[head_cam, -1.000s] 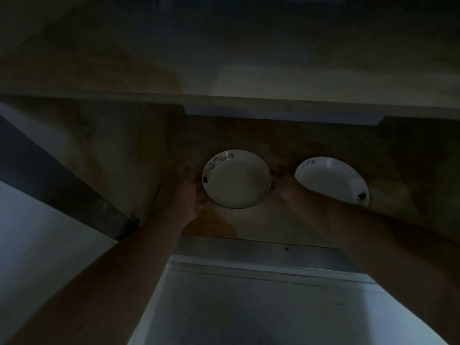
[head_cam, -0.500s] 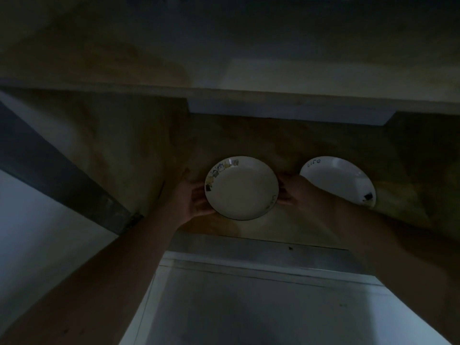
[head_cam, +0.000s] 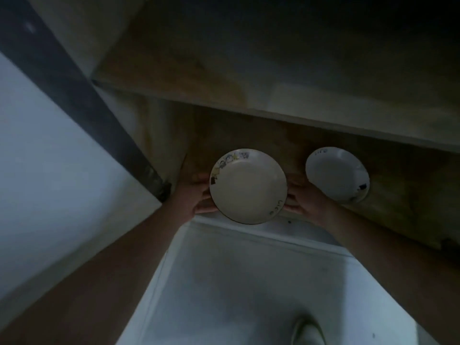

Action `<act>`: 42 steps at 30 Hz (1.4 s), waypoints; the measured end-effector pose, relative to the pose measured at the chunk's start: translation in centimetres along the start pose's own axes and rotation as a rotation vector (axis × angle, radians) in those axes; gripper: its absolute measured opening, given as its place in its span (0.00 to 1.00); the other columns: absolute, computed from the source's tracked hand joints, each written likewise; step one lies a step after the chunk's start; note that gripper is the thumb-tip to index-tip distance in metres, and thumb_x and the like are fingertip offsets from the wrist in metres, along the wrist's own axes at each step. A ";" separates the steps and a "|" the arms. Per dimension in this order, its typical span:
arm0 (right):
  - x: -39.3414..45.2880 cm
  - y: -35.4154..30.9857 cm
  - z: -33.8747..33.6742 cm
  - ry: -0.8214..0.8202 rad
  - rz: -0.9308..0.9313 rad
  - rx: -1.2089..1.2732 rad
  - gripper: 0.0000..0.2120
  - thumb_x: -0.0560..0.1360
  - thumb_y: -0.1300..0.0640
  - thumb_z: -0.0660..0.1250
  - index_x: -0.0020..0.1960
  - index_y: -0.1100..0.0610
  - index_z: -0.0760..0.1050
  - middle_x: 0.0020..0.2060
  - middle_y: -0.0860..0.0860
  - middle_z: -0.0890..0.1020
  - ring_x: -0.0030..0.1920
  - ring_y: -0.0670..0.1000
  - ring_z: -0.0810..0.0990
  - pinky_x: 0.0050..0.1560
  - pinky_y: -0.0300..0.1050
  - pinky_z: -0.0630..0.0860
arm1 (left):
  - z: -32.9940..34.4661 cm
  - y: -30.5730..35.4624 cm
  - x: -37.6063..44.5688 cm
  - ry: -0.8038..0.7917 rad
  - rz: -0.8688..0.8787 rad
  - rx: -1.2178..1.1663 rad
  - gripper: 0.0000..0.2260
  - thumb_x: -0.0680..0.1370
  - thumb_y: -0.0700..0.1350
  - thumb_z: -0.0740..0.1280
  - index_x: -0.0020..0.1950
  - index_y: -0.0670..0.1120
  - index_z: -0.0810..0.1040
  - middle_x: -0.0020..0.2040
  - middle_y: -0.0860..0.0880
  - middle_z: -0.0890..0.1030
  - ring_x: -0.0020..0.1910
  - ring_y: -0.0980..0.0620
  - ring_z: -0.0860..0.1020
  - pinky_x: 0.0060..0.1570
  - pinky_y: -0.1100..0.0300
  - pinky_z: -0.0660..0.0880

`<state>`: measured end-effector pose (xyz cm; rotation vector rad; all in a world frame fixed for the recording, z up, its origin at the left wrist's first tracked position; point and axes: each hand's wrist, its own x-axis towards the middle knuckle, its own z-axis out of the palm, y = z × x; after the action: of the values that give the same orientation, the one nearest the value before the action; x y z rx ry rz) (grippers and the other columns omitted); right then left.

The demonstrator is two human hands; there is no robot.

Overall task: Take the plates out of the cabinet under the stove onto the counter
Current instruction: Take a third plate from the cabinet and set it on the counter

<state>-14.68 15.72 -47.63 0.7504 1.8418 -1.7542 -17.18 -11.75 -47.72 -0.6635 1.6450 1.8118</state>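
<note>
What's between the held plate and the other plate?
The right hand, gripping the held plate; past its fingers, bare cabinet floor up to the other plate, in the head view.

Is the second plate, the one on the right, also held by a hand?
No, the right plate lies alone on the cabinet floor; both hands grip the left plate.

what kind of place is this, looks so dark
Most likely the inside of a low kitchen cabinet, seen from above. Two plates show it: a cream plate held between the left hand and right hand, and a white plate resting on the brown shelf, under an overhanging ledge.
</note>
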 end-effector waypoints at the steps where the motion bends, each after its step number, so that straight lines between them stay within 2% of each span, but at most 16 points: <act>1: -1.6 -0.2 0.3 0.009 0.012 -0.013 0.13 0.82 0.57 0.60 0.66 0.50 0.72 0.59 0.49 0.81 0.56 0.50 0.81 0.44 0.46 0.79 | -0.2 0.0 -1.7 0.006 -0.002 0.016 0.10 0.82 0.41 0.63 0.62 0.47 0.78 0.59 0.44 0.83 0.54 0.45 0.82 0.42 0.46 0.82; 4: -6.7 -1.2 1.1 0.006 0.016 -0.047 0.13 0.82 0.59 0.60 0.65 0.52 0.72 0.57 0.51 0.81 0.55 0.52 0.81 0.42 0.45 0.78 | -0.8 0.3 -6.9 0.037 -0.013 0.043 0.12 0.80 0.37 0.65 0.63 0.45 0.77 0.61 0.44 0.82 0.57 0.44 0.81 0.50 0.40 0.81; 6: -10.2 -2.2 1.6 0.013 0.018 -0.046 0.12 0.82 0.59 0.59 0.64 0.53 0.72 0.56 0.52 0.81 0.53 0.52 0.82 0.43 0.45 0.79 | -0.9 0.8 -10.7 0.072 -0.016 0.023 0.14 0.80 0.34 0.64 0.64 0.45 0.76 0.63 0.45 0.79 0.61 0.44 0.77 0.48 0.43 0.82; 8: -13.6 -3.2 2.1 0.034 0.033 -0.043 0.11 0.82 0.60 0.58 0.63 0.53 0.71 0.57 0.53 0.80 0.53 0.52 0.82 0.43 0.46 0.79 | -1.0 1.3 -14.6 0.104 -0.009 0.005 0.13 0.80 0.32 0.63 0.61 0.46 0.75 0.64 0.45 0.77 0.62 0.44 0.76 0.44 0.46 0.82; 11: -18.5 -4.8 2.6 0.026 0.055 -0.050 0.12 0.82 0.59 0.58 0.65 0.56 0.71 0.59 0.55 0.80 0.57 0.54 0.81 0.46 0.50 0.80 | -1.4 2.6 -20.1 0.128 -0.009 -0.017 0.13 0.80 0.31 0.62 0.59 0.47 0.74 0.63 0.44 0.77 0.61 0.43 0.76 0.42 0.46 0.82; 14: -23.5 -6.2 2.8 0.041 0.094 -0.039 0.12 0.82 0.60 0.59 0.65 0.53 0.72 0.59 0.52 0.80 0.57 0.55 0.81 0.47 0.53 0.81 | -1.7 3.9 -25.3 0.112 -0.013 -0.010 0.13 0.79 0.32 0.63 0.60 0.46 0.75 0.62 0.46 0.78 0.60 0.44 0.78 0.39 0.50 0.82; 18: -30.5 -8.1 3.3 0.038 0.094 -0.022 0.12 0.82 0.62 0.59 0.60 0.47 0.73 0.56 0.50 0.81 0.51 0.51 0.82 0.40 0.48 0.80 | -2.4 5.2 -32.3 0.083 0.029 -0.008 0.13 0.80 0.33 0.63 0.59 0.48 0.76 0.59 0.47 0.80 0.53 0.52 0.80 0.39 0.50 0.83; 20: -34.2 -9.1 3.6 0.042 0.104 -0.027 0.13 0.82 0.62 0.60 0.60 0.46 0.73 0.56 0.50 0.81 0.52 0.50 0.82 0.39 0.47 0.81 | -2.6 5.9 -35.8 0.070 0.038 0.007 0.12 0.80 0.35 0.63 0.57 0.50 0.76 0.58 0.50 0.80 0.52 0.53 0.80 0.40 0.50 0.83; 24: -41.9 -11.6 4.8 0.089 0.073 -0.024 0.13 0.81 0.60 0.61 0.55 0.41 0.75 0.57 0.49 0.80 0.55 0.52 0.81 0.39 0.45 0.81 | -3.1 7.4 -43.3 0.059 0.053 -0.020 0.14 0.80 0.33 0.62 0.54 0.53 0.77 0.58 0.50 0.79 0.52 0.54 0.80 0.39 0.49 0.83; 28: -50.1 -14.0 5.4 0.081 0.035 -0.008 0.14 0.82 0.61 0.60 0.62 0.46 0.74 0.58 0.54 0.80 0.57 0.55 0.80 0.41 0.47 0.82 | -4.0 10.2 -50.7 0.027 0.108 0.047 0.15 0.80 0.33 0.62 0.54 0.53 0.77 0.59 0.48 0.81 0.58 0.49 0.79 0.39 0.48 0.84; 32: -57.8 -16.7 5.8 0.109 -0.013 0.047 0.17 0.82 0.61 0.60 0.55 0.39 0.78 0.51 0.50 0.84 0.49 0.48 0.84 0.37 0.42 0.81 | -5.3 13.7 -56.7 -0.051 0.158 0.090 0.14 0.80 0.35 0.65 0.57 0.53 0.78 0.56 0.44 0.83 0.53 0.48 0.82 0.42 0.47 0.84; 35: -62.6 -17.6 5.7 0.110 -0.037 0.062 0.19 0.82 0.62 0.59 0.56 0.39 0.79 0.47 0.48 0.85 0.46 0.47 0.85 0.38 0.42 0.81 | -5.9 15.8 -60.5 -0.061 0.191 0.162 0.14 0.79 0.37 0.67 0.54 0.57 0.80 0.53 0.47 0.85 0.52 0.47 0.83 0.42 0.48 0.84; 40: -68.4 -18.1 5.4 0.125 -0.075 0.127 0.17 0.82 0.61 0.60 0.60 0.42 0.77 0.49 0.49 0.85 0.48 0.50 0.85 0.39 0.45 0.82 | -5.2 17.9 -65.6 -0.083 0.262 0.296 0.13 0.79 0.42 0.68 0.55 0.61 0.78 0.56 0.53 0.84 0.59 0.52 0.80 0.57 0.39 0.78; 42: -70.3 -18.5 4.8 0.129 -0.098 0.140 0.16 0.82 0.60 0.60 0.62 0.43 0.77 0.51 0.49 0.85 0.50 0.51 0.84 0.41 0.47 0.82 | -4.4 18.7 -67.3 -0.095 0.291 0.315 0.13 0.78 0.43 0.68 0.56 0.61 0.79 0.56 0.53 0.84 0.58 0.52 0.81 0.57 0.39 0.78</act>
<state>23.98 6.37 13.37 0.8583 1.8826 -1.9553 16.22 -23.68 12.57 -0.2045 1.9846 1.6882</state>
